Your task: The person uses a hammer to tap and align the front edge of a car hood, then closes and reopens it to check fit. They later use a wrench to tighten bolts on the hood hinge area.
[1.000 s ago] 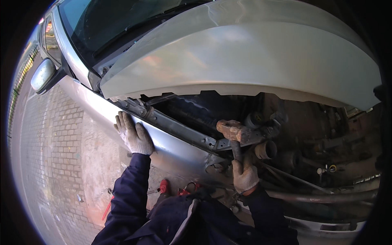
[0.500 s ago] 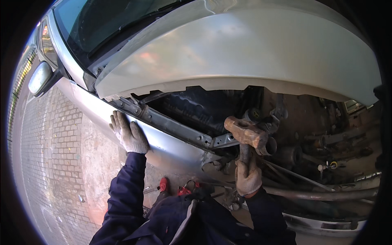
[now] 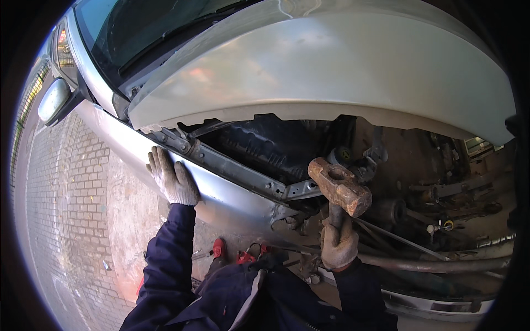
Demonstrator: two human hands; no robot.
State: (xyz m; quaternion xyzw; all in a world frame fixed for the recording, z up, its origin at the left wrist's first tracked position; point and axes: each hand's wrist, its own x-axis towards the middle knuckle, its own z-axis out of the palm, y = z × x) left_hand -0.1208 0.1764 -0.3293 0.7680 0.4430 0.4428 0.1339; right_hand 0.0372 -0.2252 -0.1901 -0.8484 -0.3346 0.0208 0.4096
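Rising from the gloved right hand (image 3: pixel 339 246), the handle (image 3: pixel 335 214) of a hammer (image 3: pixel 343 194) is wrapped by curled fingers, and its rusty head (image 3: pixel 353 193) is held just beyond the fist, on the side away from the body. The head's long axis is set across the handle and slanted, from upper left to lower right. By the gloved left hand (image 3: pixel 174 179), laid flat with fingers lengthened and slightly spread, the silver fender (image 3: pixel 232 201) is touched, well apart from the hammer. The fender's torn front end is placed between the hands, nearer the right; whether anything is touched by the head cannot be told.
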